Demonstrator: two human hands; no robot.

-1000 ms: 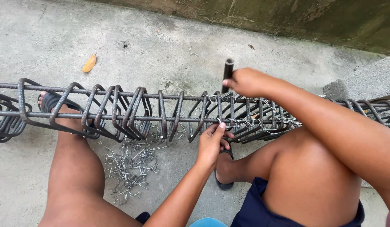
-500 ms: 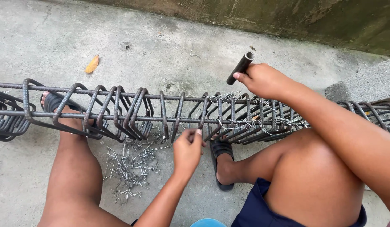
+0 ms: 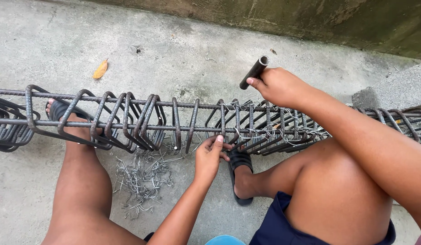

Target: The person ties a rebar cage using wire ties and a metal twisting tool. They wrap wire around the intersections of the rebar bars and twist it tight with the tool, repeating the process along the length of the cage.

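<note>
Right hand (image 3: pixel 278 86), upper right of centre: fist closed round dark metal tube (image 3: pixel 254 72), tube tilted, open end up, above rebar cage (image 3: pixel 174 122). Left hand (image 3: pixel 209 156), centre frame: fingers pinched at lower bar of cage; what they pinch, cannot tell. Cage lies across frame over both legs. Loose wire ties (image 3: pixel 140 179) piled on concrete, lower left of centre. Dry leaf (image 3: pixel 100 70) upper left.

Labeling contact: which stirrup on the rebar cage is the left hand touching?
The left hand touches the upright stirrup at the start of the wire-tied cluster; the leaning stirrups further left are untouched.
</note>
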